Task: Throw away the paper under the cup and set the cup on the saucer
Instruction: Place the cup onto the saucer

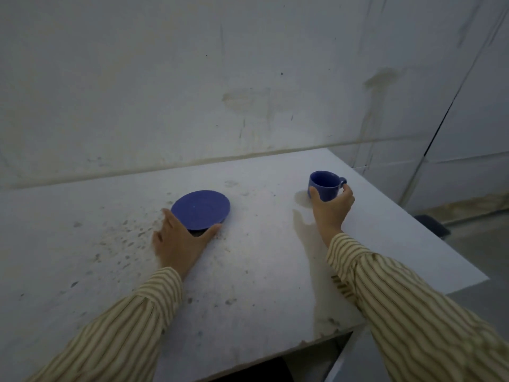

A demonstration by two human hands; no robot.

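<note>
A blue saucer lies flat on the white table, left of centre. My left hand rests at the saucer's near edge, with thumb and fingers spread around its rim. A blue cup stands upright at the right, its handle pointing right. My right hand wraps around the cup's near side, thumb on the left and fingers near the handle. No paper shows under or near the cup; the cup's base is hidden by my hand.
The table is stained with dark specks, mostly to the left of the saucer. A stained white wall stands right behind it. The table's right edge drops to a grey floor, where a dark object lies.
</note>
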